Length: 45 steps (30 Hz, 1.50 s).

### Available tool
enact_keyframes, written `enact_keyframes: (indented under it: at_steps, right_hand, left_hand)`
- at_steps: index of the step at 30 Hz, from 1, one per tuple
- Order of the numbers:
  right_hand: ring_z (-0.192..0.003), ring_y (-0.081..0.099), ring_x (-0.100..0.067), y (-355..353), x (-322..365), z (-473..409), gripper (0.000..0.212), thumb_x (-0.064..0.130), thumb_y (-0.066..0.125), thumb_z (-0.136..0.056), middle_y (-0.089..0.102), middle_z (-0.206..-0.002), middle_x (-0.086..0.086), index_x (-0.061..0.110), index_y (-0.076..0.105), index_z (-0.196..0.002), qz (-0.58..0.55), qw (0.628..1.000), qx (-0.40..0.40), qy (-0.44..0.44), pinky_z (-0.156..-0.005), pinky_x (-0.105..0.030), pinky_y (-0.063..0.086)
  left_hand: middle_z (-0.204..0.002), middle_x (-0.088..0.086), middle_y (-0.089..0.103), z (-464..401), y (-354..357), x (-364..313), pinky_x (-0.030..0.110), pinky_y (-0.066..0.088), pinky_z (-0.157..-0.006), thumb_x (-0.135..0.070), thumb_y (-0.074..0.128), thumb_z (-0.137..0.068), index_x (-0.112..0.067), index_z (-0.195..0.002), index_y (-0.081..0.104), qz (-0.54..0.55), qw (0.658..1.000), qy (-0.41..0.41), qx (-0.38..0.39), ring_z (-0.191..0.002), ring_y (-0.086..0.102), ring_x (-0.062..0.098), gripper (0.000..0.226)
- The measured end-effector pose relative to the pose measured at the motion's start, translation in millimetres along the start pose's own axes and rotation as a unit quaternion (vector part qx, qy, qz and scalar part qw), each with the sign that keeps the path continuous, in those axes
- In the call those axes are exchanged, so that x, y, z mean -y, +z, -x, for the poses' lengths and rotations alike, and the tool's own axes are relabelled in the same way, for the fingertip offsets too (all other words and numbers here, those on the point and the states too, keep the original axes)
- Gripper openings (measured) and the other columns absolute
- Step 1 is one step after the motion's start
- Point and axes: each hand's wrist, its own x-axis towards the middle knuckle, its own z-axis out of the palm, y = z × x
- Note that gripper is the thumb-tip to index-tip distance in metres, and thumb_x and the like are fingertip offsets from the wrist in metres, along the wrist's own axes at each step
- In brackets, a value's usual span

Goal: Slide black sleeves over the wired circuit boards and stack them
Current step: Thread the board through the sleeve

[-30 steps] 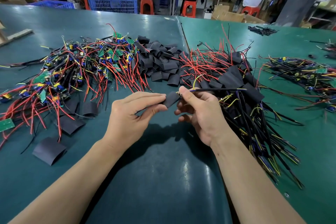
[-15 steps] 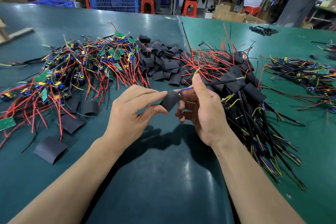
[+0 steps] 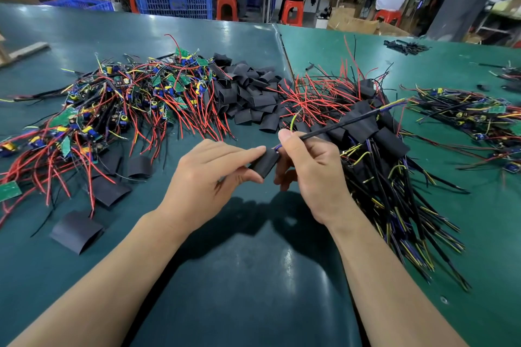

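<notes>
Two green-topped work tables [image 3: 253, 276] are meeting at a seam, carrying everything. Spreading over the left side is a tangled heap of bare green circuit boards with red and black wires [image 3: 118, 104]; lying on the right is a stack of finished boards in black sleeves [image 3: 375, 149], their black, yellow and blue leads fanning toward the near edge. Between the two is sitting a pile of loose black sleeves [image 3: 248, 93], with a few flat ones straying at the near left — one large flat black sleeve [image 3: 76, 231] lying alone. The left hand [image 3: 208, 177] is pinching a short black sleeve [image 3: 265, 163] between thumb and forefinger, just above the table. The right hand [image 3: 310, 166] is gripping a thin black sheathed wire bundle [image 3: 344, 122] — curled fingers, thumb raised — whose blue lead is entering the sleeve's mouth.
</notes>
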Motion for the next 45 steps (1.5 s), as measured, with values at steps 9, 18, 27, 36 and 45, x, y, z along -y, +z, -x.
enact_keyframes:
  at_steps: [9, 18, 27, 36, 45]
  right_hand:
    - [-0.048, 0.061, -0.016, -0.7, -0.3, -4.0, 0.025, 0.015, 0.068, -0.091, 0.064, -0.058, -0.003, 0.017, 0.076, -0.067, -0.041, 0.998, -0.047, -0.001, -0.041, -0.022, 0.045]
    - [-0.054, 0.063, -0.019, -4.8, 3.4, -3.4, 0.023, 0.027, 0.063, -0.093, 0.068, -0.067, -0.005, 0.015, 0.076, -0.078, -0.054, 0.998, -0.003, 0.014, -0.042, -0.023, 0.044]
    - [-0.051, 0.059, -0.017, -4.1, 3.3, -3.8, 0.021, 0.017, 0.063, -0.095, 0.066, -0.062, -0.005, 0.011, 0.073, -0.078, -0.053, 0.998, -0.035, 0.007, -0.042, -0.022, 0.044]
    - [-0.049, 0.058, -0.013, -6.8, 6.1, -5.9, 0.026, 0.025, 0.059, -0.094, 0.064, -0.061, -0.003, 0.009, 0.071, -0.078, -0.153, 0.983, 0.014, 0.103, -0.044, -0.019, 0.045]
    - [-0.051, 0.058, -0.011, -6.8, 3.5, -7.9, 0.027, 0.027, 0.056, -0.093, 0.063, -0.06, -0.001, 0.008, 0.068, -0.079, -0.199, 0.972, 0.006, 0.122, -0.047, -0.017, 0.047]
  left_hand:
    - [-0.098, 0.001, 0.069, -0.5, 3.6, -6.5, 0.033, 0.049, -0.087, -0.04, 0.073, -0.083, -0.007, -0.125, 0.064, -0.002, 0.992, -0.112, 0.05, -0.088, 0.059, 0.013, 0.055]
    - [-0.105, 0.003, 0.07, 0.8, 4.3, 5.1, 0.048, 0.047, -0.081, -0.014, 0.067, -0.086, -0.004, -0.123, 0.065, -0.037, 0.995, -0.095, 0.011, -0.092, 0.058, 0.022, 0.038]
    - [-0.101, 0.002, 0.068, -2.7, 3.5, -1.2, 0.038, 0.048, -0.081, -0.031, 0.069, -0.085, 0.003, -0.116, 0.068, -0.002, 0.998, -0.054, -0.009, -0.085, 0.057, 0.02, 0.046]
    - [-0.11, 0.0, 0.066, -3.9, 3.7, -3.7, 0.029, 0.048, -0.086, -0.018, 0.075, -0.081, 0.003, -0.118, 0.066, 0.014, 0.998, -0.048, -0.024, -0.088, 0.059, 0.02, 0.043]
    - [-0.111, 0.003, 0.069, -5.0, 5.1, -4.2, 0.025, 0.048, -0.088, -0.016, 0.075, -0.082, 0.003, -0.116, 0.067, 0.02, 0.999, -0.05, -0.011, -0.086, 0.061, 0.022, 0.039]
